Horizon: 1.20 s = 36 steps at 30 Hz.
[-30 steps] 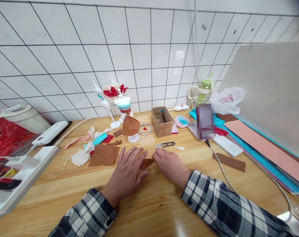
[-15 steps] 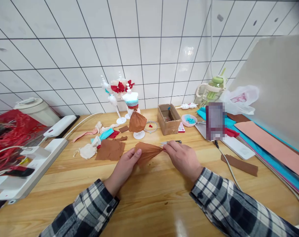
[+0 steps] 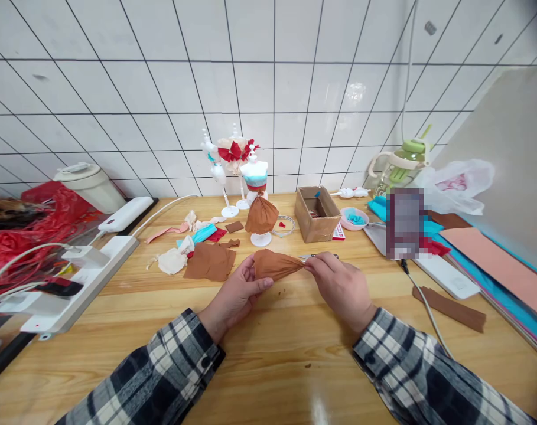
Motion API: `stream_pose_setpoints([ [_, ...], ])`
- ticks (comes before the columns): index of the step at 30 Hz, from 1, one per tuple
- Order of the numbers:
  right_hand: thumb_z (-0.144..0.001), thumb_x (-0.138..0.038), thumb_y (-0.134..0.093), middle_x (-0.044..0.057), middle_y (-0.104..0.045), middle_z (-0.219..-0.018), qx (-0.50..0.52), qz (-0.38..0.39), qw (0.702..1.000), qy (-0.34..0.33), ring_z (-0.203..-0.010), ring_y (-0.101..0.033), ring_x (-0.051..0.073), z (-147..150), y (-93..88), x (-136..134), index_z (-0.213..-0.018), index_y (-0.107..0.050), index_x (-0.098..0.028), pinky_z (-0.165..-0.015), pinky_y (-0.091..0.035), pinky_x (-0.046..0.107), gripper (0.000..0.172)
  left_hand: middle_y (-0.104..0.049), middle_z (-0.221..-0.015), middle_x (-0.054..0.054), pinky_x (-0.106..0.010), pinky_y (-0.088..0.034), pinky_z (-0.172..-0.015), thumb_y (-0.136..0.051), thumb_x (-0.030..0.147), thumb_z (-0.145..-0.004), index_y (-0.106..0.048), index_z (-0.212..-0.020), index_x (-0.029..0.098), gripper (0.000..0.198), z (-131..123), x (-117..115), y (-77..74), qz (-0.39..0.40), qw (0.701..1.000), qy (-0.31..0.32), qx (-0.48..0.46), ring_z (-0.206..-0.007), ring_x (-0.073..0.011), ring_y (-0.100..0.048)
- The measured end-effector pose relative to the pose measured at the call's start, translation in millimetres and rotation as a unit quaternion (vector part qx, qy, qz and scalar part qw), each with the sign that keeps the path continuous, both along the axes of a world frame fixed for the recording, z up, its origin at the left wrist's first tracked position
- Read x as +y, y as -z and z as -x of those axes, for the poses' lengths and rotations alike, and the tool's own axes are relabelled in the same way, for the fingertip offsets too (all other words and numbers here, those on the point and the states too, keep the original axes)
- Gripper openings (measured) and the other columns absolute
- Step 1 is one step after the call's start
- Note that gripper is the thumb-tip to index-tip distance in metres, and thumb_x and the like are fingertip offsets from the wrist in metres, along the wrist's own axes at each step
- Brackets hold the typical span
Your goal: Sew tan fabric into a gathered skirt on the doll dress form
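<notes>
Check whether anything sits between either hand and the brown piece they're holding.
Nothing visible does: the left hand holds the brown piece by its wide end, the right hand pinches its gathered tip; the snips lie beyond.

Scissors (image 3: 306,257) lie partly hidden behind the right hand (image 3: 341,289), pixelation blurs a device (image 3: 405,223), and the edge crops plaid sleeves (image 3: 162,360).

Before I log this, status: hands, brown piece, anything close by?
Left hand holding wide end of brown piece. Right hand pinching gathered tip. Snips just beyond right hand, partly hidden.
</notes>
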State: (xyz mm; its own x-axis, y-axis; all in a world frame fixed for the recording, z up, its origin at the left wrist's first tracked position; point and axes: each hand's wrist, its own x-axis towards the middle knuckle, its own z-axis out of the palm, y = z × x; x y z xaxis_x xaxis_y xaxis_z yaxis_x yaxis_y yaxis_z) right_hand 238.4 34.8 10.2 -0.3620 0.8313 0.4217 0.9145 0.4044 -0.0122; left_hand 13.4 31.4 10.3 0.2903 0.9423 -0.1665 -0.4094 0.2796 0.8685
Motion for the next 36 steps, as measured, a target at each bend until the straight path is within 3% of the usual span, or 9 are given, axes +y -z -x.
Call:
stream_pose_setpoints([
  [6,-0.100,-0.039,-0.033,0.003,-0.064,-0.095,-0.026,0.065,0.997,0.042,-0.068,-0.059,0.012,-6,-1.4,8,-0.102,-0.064,-0.025,-0.055,-0.030,0.027,0.035,-0.063,-0.092,0.000,-0.024,-0.049,-0.083,-0.073,0.019,-0.069,-0.049,-0.124,0.020,0.060,20,17,11.2,-0.033,0.988,-0.127,0.084,-0.083,-0.0098,-0.063],
  [10,-0.099,-0.033,-0.035,0.004,-0.062,-0.092,-0.102,0.133,0.986,0.028,-0.069,-0.060,0.014,0,-5.7,6,-0.096,-0.063,-0.023,-0.052,-0.028,0.027,0.030,-0.062,-0.099,-0.005,-0.033,-0.049,-0.087,-0.068,0.033,-0.077,-0.053,-0.117,0.018,0.046,32,21,8.0,-0.209,0.893,-0.275,0.288,-0.093,-0.0166,-0.061],
  [15,-0.097,-0.025,-0.039,0.006,-0.062,-0.093,-0.115,0.151,0.980,-0.049,-0.072,-0.061,0.015,13,-9.0,-5,-0.097,-0.062,-0.021,-0.055,-0.032,0.026,0.023,-0.050,-0.137,-0.014,-0.048,-0.030,-0.110,-0.066,0.050,-0.076,-0.047,-0.133,0.019,0.068,6,-6,-6.4,-0.514,0.652,0.004,0.558,-0.129,-0.0314,-0.041],
  [17,-0.096,-0.022,-0.041,0.006,-0.063,-0.093,-0.111,0.161,0.979,-0.066,-0.074,-0.061,0.015,14,-9.6,-6,-0.097,-0.062,-0.021,-0.057,-0.034,0.025,0.021,-0.050,-0.138,-0.013,-0.050,-0.028,-0.110,-0.059,0.045,-0.084,-0.049,-0.131,0.019,0.055,-4,-13,-7.4,-0.531,0.602,0.039,0.596,-0.128,-0.0304,-0.042],
  [21,-0.093,-0.018,-0.042,0.005,-0.064,-0.098,-0.106,0.197,0.974,-0.028,-0.077,-0.062,0.016,3,-10.3,1,-0.106,-0.062,-0.027,-0.060,-0.037,0.025,0.026,-0.069,-0.094,-0.007,-0.038,-0.046,-0.085,-0.047,0.036,-0.092,-0.066,-0.094,0.019,0.026,0,-5,-3.4,-0.465,0.611,0.053,0.638,-0.089,-0.0197,-0.059],
  [24,-0.090,-0.015,-0.044,0.005,-0.064,-0.104,-0.075,0.209,0.975,-0.018,-0.082,-0.062,0.017,-4,-10.8,4,-0.117,-0.058,-0.031,-0.064,-0.040,0.025,0.034,-0.070,-0.098,-0.004,-0.037,-0.045,-0.088,-0.046,0.028,-0.094,-0.068,-0.100,0.023,0.024,10,5,-1.0,-0.477,0.598,0.123,0.633,-0.096,-0.0187,-0.059],
  [27,-0.081,-0.009,-0.048,0.008,-0.058,-0.119,-0.005,0.164,0.986,-0.029,-0.099,-0.057,0.021,-4,-11.9,3,-0.126,-0.053,-0.026,-0.077,-0.044,0.028,0.048,-0.066,-0.117,-0.003,-0.050,-0.034,-0.104,-0.050,0.030,-0.092,-0.068,-0.106,0.028,0.023,12,7,0.0,-0.486,0.569,0.124,0.652,-0.116,-0.0243,-0.052],
  [31,-0.073,-0.004,-0.048,0.010,-0.055,-0.123,0.068,0.114,0.981,-0.142,-0.114,-0.046,0.024,-1,-11.1,0,-0.124,-0.056,-0.018,-0.099,-0.037,0.036,0.053,-0.056,-0.134,-0.002,-0.060,-0.024,-0.108,-0.050,0.029,-0.091,-0.068,-0.106,0.033,0.024,11,4,1.8,-0.477,0.537,0.078,0.692,-0.128,-0.0284,-0.043],
  [36,-0.078,-0.012,-0.055,0.005,-0.063,-0.098,0.048,0.224,0.932,-0.280,-0.097,-0.054,0.019,1,-1.4,2,-0.101,-0.067,-0.022,-0.087,-0.043,0.032,0.028,-0.056,-0.132,-0.008,-0.057,-0.029,-0.105,-0.051,0.020,-0.088,-0.068,-0.106,0.027,0.026,16,8,1.3,-0.465,0.506,-0.022,0.726,-0.125,-0.0308,-0.043],
])
